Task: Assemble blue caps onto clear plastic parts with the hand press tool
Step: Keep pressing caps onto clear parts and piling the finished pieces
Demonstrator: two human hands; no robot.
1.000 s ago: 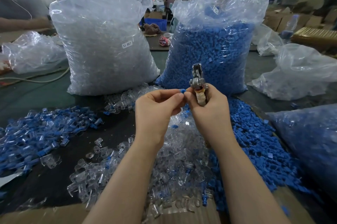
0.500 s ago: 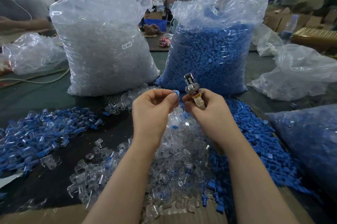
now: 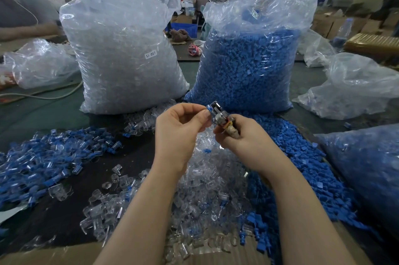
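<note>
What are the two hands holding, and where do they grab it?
The right hand grips the metal press tool by its wrapped handle. The left hand pinches a small blue cap in its fingertips, right at the tool's head.

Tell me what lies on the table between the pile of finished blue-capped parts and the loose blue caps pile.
The heap of clear plastic parts, in the head view, under both forearms.

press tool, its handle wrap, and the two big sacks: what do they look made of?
Press tool in the right hand: bare metal, likely steel; silvery with bright glints. Handle wrap: looks like tan tape or cloth, dull and worn; can't tell which. Both sacks, the clear-part sack and the blue-cap sack: thin clear plastic film, glossy, crinkled, contents visible through it.
</note>
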